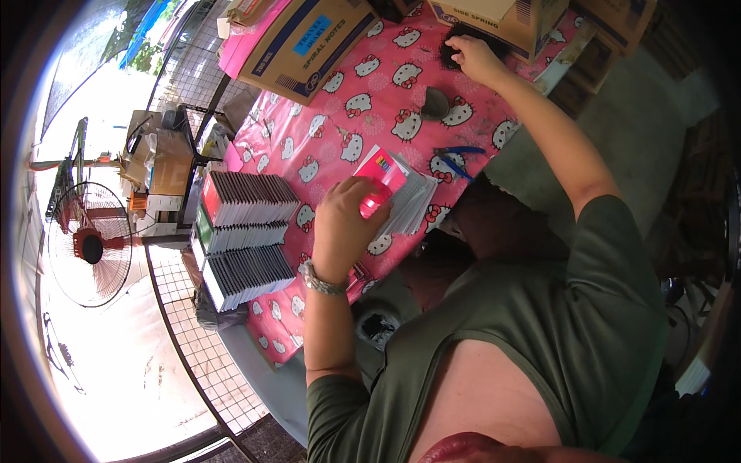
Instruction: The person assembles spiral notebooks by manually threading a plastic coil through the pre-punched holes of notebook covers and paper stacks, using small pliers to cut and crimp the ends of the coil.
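My left hand [347, 220] is closed around a red see-through plastic piece [375, 199], over a stack of small notebooks. The top notebook has a red cover [383, 168]; the loose white page edges [413, 202] fan out beside it. At the far right of the table, my right hand [472, 59] has its fingers curled down at a dark, bristly black heap [451, 52]. Whatever its fingertips hold is hidden. Blue-handled pliers [457, 160] lie to the right of the notebooks. A grey cup-like piece [435, 103] rests between the pliers and the black heap.
Three rows of upright-packed notebooks [248, 235] stand at the table's left. Cardboard boxes [309, 48] and another box [505, 27] sit along the far side. The table has a pink patterned cover [324, 131]. A floor fan [91, 247] stands off to the left.
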Action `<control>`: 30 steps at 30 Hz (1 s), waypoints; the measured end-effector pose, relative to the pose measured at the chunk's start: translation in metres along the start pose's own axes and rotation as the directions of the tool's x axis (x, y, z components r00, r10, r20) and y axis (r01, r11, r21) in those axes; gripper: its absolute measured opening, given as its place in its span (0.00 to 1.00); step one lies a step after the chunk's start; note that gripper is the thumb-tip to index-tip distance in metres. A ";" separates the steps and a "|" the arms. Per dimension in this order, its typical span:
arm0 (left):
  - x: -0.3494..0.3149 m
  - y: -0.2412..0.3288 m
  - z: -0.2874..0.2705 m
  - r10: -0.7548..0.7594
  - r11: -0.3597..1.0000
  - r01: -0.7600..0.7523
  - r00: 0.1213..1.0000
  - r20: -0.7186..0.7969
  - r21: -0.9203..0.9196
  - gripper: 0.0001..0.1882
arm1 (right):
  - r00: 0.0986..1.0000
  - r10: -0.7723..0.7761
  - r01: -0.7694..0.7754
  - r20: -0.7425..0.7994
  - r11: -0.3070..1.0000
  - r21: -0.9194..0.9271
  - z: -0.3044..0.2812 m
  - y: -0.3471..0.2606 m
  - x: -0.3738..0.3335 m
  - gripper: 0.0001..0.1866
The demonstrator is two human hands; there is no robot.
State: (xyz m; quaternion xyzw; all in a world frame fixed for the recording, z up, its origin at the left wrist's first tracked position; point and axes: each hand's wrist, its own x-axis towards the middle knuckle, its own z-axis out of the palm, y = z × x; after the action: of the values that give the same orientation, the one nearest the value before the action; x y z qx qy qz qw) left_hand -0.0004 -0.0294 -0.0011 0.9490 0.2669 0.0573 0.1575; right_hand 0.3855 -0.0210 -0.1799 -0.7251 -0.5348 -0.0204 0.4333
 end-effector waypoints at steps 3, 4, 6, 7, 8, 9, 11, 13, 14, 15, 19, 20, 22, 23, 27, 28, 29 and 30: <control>0.006 -0.009 -0.007 -0.037 0.989 0.045 0.997 0.061 -0.138 0.12 | 0.997 0.061 -0.067 0.037 0.982 0.179 -0.025 -0.034 -0.016 0.15; 0.007 -0.014 -0.008 -0.038 0.984 0.050 0.997 0.073 -0.172 0.12 | 0.993 0.081 -0.100 0.091 0.968 0.229 -0.035 -0.051 -0.023 0.16; 0.011 -0.013 -0.013 -0.059 0.980 0.078 0.992 0.109 -0.182 0.12 | 0.982 0.117 -0.164 0.151 0.922 0.350 -0.042 -0.070 -0.040 0.15; 0.011 -0.013 -0.015 -0.071 0.978 0.094 0.989 0.127 -0.187 0.12 | 0.974 0.105 -0.171 0.202 0.922 0.348 -0.044 -0.077 -0.048 0.15; 0.011 -0.012 -0.014 -0.038 0.990 0.053 0.993 0.111 -0.131 0.12 | 0.973 0.128 -0.198 0.191 0.888 0.414 -0.043 -0.084 -0.057 0.15; 0.010 -0.012 -0.011 -0.009 0.997 0.016 0.996 0.093 -0.073 0.13 | 0.972 0.147 -0.220 0.184 0.849 0.481 -0.040 -0.092 -0.064 0.15; 0.008 -0.009 -0.009 0.031 0.999 -0.034 0.996 0.080 0.027 0.13 | 0.977 0.136 -0.203 0.167 0.838 0.506 -0.041 -0.106 -0.077 0.16; 0.008 -0.003 -0.008 0.050 0.992 -0.059 0.995 0.085 0.110 0.14 | 0.972 0.146 -0.221 0.182 0.825 0.519 -0.043 -0.115 -0.083 0.17; 0.009 -0.005 -0.010 0.042 0.998 -0.045 0.994 0.098 0.033 0.14 | 0.966 0.160 -0.246 0.205 0.818 0.520 -0.044 -0.118 -0.084 0.17; 0.011 -0.008 -0.012 0.035 0.999 -0.030 0.993 0.110 -0.044 0.14 | 0.958 0.173 -0.271 0.229 0.809 0.521 -0.046 -0.121 -0.085 0.17; 0.011 -0.022 -0.021 -0.030 0.979 0.045 0.997 0.078 -0.199 0.14 | 0.933 0.166 -0.348 0.321 0.649 0.677 -0.055 -0.141 -0.079 0.16; 0.010 -0.031 -0.020 0.021 0.979 -0.018 1.000 0.016 -0.202 0.14 | 0.922 0.149 -0.371 0.357 0.601 0.708 -0.060 -0.148 -0.077 0.16; 0.013 -0.018 -0.036 -0.002 1.000 0.002 1.000 -0.026 0.009 0.13 | 0.919 0.177 -0.386 0.352 0.581 0.717 -0.066 -0.165 -0.077 0.18; 0.012 -0.011 -0.044 -0.018 0.993 0.024 0.999 -0.049 0.113 0.13 | 0.927 0.162 -0.366 0.340 0.599 0.712 -0.068 -0.172 -0.079 0.18; 0.015 0.002 -0.024 -0.015 0.959 0.029 0.999 -0.052 0.281 0.14 | 0.961 0.109 -0.265 0.253 0.617 0.741 -0.070 -0.204 -0.100 0.21; 0.015 -0.002 -0.012 0.054 0.957 -0.008 0.987 -0.150 0.292 0.13 | 0.973 0.114 -0.226 0.198 0.609 0.760 -0.065 -0.217 -0.112 0.23; 0.016 -0.002 -0.004 0.087 0.948 -0.016 0.974 -0.210 0.319 0.13 | 0.982 0.121 -0.186 0.142 0.599 0.779 -0.058 -0.226 -0.120 0.25; 0.017 -0.001 0.002 0.118 0.938 -0.020 0.957 -0.266 0.345 0.13 | 0.999 0.050 -0.042 0.011 0.690 0.722 -0.041 -0.234 -0.126 0.26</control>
State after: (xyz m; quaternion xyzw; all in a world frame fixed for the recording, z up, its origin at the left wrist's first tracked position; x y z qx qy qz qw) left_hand 0.0135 -0.0200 -0.0026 0.9528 0.2586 0.1509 -0.0498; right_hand 0.1636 -0.1306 -0.0740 -0.5099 -0.4793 0.1986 0.6862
